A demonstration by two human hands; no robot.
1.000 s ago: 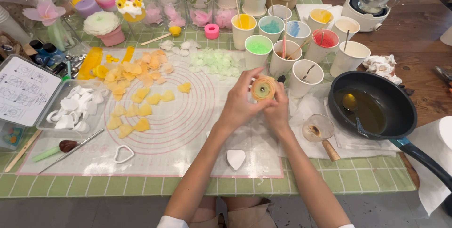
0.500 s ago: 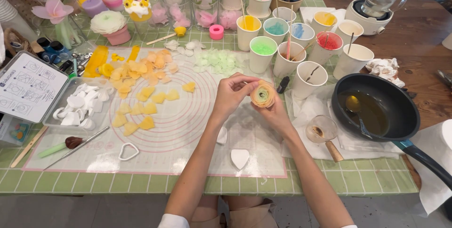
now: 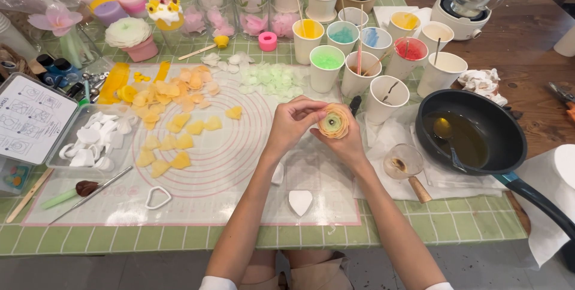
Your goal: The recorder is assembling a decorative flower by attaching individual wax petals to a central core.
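Both hands meet over the translucent work mat (image 3: 233, 164) near the table's middle. My right hand (image 3: 342, 143) cups an orange wax flower (image 3: 333, 121) with a greenish centre from below. My left hand (image 3: 291, 123) pinches the flower's left edge with its fingertips. Yellow and orange wax petals (image 3: 171, 119) lie scattered on the mat to the left. Pale green petals (image 3: 272, 79) lie just beyond the hands. A white heart-shaped piece (image 3: 300, 201) rests on the mat near the front edge.
Several paper cups of coloured wax (image 3: 359, 44) stand behind the hands. A black pan (image 3: 473, 131) with dark liquid and a spoon sits at the right. A tray of white petals (image 3: 90, 143), a heart cutter (image 3: 158, 196) and finished flower candles (image 3: 129, 37) are at the left.
The hands and flower have stayed close together, shifting slightly with the camera. The left fingers have moved around the flower's rim.
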